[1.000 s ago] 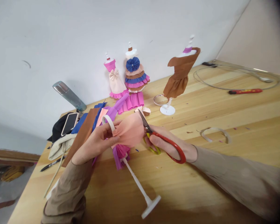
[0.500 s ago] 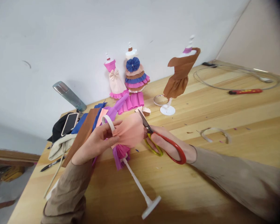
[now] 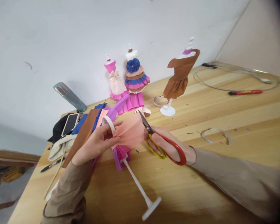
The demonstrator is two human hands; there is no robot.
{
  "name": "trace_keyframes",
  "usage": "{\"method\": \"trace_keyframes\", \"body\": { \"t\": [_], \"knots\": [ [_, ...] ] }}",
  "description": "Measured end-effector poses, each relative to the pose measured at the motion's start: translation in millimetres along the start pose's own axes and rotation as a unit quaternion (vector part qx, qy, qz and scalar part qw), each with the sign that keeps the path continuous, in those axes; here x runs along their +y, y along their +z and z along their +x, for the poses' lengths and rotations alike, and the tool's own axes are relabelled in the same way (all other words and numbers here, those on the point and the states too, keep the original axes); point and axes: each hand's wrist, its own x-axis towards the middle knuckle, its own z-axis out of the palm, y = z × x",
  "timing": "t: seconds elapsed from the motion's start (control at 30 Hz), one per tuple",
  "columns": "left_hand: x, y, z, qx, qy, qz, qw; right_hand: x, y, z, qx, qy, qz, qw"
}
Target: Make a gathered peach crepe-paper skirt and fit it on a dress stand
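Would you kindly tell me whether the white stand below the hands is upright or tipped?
The white stand is tipped: its pole slants, and its round base shows nearly edge-on.

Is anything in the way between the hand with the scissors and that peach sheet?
Nothing visible. The right hand holds the scissors with the blades at the right edge of the peach sheet; the left hand pinches its opposite side.

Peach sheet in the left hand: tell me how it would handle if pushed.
The peach sheet would likely bend easily, since soft folds fan across it. It is probably light: the left hand pinches just its gathered end.
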Motion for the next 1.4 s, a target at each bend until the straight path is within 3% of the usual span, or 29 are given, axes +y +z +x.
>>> {"method": "trace_keyframes", "body": {
  "t": [0.6, 0.73, 0.83, 0.9, 1.0, 1.1, 1.17, 1.23, 1.4],
  "knots": [
    [2, -1.3, 0, -0.013, 0.0, -0.002, 1.0, -1, 3, 1, 0.03, -0.046, -0.04, 0.998],
    [2, -5.7, -2, -0.006, -0.005, 0.002, 1.0, 1, 2, 2, 0.016, -0.027, -0.013, 0.999],
    [2, -7.6, -3, 0.029, 0.018, -0.059, 0.998, 2, 2, 1, 0.002, 0.006, 0.006, 1.0],
    [1, -8.3, -2, 0.073, 0.046, -0.149, 0.985, 3, 2, 0, 0.0, 0.027, 0.013, 1.0],
    [-1, -11.3, 3, 0.128, 0.06, -0.305, 0.942, 1, 1, 0, -0.034, 0.07, -0.007, 0.997],
    [-3, -17.6, 10, 0.182, 0.055, -0.421, 0.887, -4, 0, 3, -0.119, 0.023, -0.146, 0.982],
    [-4, -21.8, 14, 0.209, 0.047, -0.462, 0.861, -8, 0, 6, -0.169, -0.019, -0.255, 0.952],
    [-4, -24.4, 17, 0.226, 0.045, -0.488, 0.842, -10, 1, 7, -0.193, -0.016, -0.324, 0.926],
    [-4, -24.3, 17, 0.23, 0.066, -0.501, 0.832, -7, -2, 5, -0.161, -0.042, -0.381, 0.91]
  ]
}}
